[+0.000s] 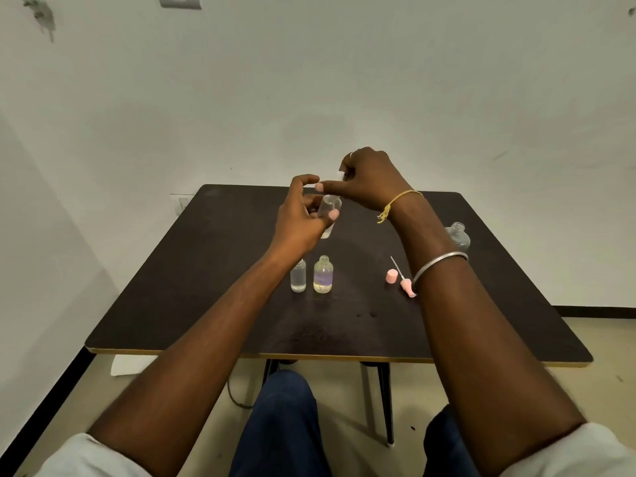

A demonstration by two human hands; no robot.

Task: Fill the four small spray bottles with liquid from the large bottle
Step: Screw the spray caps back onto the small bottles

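My left hand is curled round a small clear bottle, thumb and fingertips pinching its body and holding it roughly upright in the air over the far half of the table; my right hand sits just above its neck, fingers pinched on a small pale cap, so the two hands are close together, almost touching; I cannot tell how full the held bottle is; I judge it light and thin-walled, likely to be slick if wet and to spill if I squeeze it, so I want my grip on the body, firm but not crushing; the cap is tiny and best held by its sides and brought down straight onto the neck; below my left wrist a second small bottle stands on the table, its top hidden, and just beside it an open-necked bottle holds yellowish liquid; to the right lie a pink cap and a pink spray head with a thin tube, near my right forearm; further right a rounder clear bottle stands partly behind that arm, perhaps the large one.
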